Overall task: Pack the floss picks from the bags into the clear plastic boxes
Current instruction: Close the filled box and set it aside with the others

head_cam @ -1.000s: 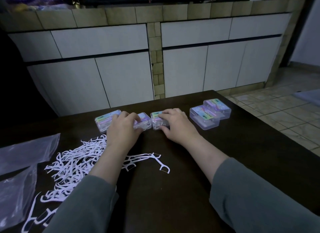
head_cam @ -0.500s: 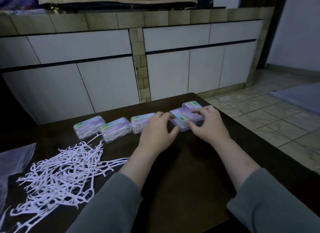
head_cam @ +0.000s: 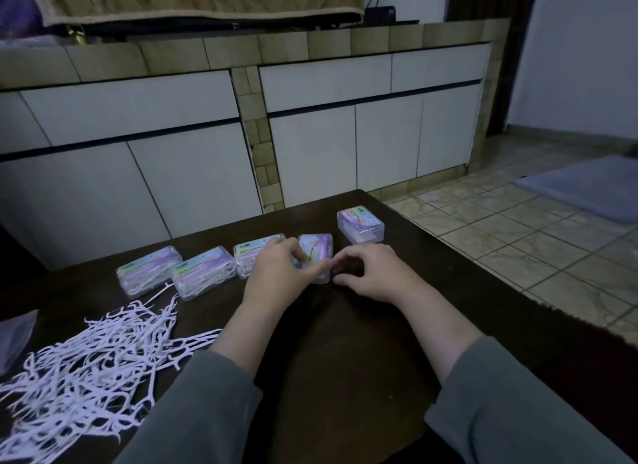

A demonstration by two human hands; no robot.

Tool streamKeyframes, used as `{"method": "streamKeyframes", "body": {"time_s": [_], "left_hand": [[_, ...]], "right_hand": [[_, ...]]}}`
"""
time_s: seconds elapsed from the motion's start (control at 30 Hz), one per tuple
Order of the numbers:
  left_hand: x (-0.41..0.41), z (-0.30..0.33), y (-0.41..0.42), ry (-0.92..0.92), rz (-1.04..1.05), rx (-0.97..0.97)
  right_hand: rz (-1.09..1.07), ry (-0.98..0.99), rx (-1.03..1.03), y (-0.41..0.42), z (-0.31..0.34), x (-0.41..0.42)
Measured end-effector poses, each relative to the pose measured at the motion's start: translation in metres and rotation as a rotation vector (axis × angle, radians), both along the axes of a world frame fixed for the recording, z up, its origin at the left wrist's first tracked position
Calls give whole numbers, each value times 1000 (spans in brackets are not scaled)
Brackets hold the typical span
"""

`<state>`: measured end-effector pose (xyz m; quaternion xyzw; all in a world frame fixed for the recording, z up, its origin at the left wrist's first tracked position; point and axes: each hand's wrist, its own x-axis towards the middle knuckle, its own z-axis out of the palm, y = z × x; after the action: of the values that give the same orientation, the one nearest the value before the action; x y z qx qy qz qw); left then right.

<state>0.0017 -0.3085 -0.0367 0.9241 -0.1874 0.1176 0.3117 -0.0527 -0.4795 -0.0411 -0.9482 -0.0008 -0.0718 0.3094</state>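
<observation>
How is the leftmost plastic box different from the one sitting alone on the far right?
The leftmost box is crammed with white floss picks and stands in the row; the far-right box looks nearly empty and stands apart, farther back. No hand touches either. Both are clear, lidded, with a colourful label.

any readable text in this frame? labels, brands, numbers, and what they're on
No text can be read.
Lid labels on the five clear boxes: a dark strip of print on each, too small and blurred to read.
Box under the left hand: its label is partly covered and blurred.
Loose floss picks, plastic bag, cupboard doors: no print visible.
</observation>
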Motion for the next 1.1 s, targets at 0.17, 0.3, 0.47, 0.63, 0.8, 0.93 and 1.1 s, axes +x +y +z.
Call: {"method": "streamKeyframes", "body": {"time_s": [0.17,0.3,0.47,0.63,0.8,0.93,1.1], "left_hand": [[-3,9,30,119,-203,36],[-2,13,55,209,-367,99],[-11,10,57,17,-394,247],[-14,17,61,8,-332,380],[-22,19,65,-27,-309,560],[-22,19,71,-44,-277,624],[-16,8,85,-97,-279,567]], "right_hand": [[-24,-77,-6,7,4,-1],[86,51,-46,9,2,-2],[111,115,13,12,-3,0],[146,117,-13,12,-4,-2],[162,127,12,25,-5,0],[182,101,-35,43,-3,5],[184,74,-72,52,-2,9]]}}
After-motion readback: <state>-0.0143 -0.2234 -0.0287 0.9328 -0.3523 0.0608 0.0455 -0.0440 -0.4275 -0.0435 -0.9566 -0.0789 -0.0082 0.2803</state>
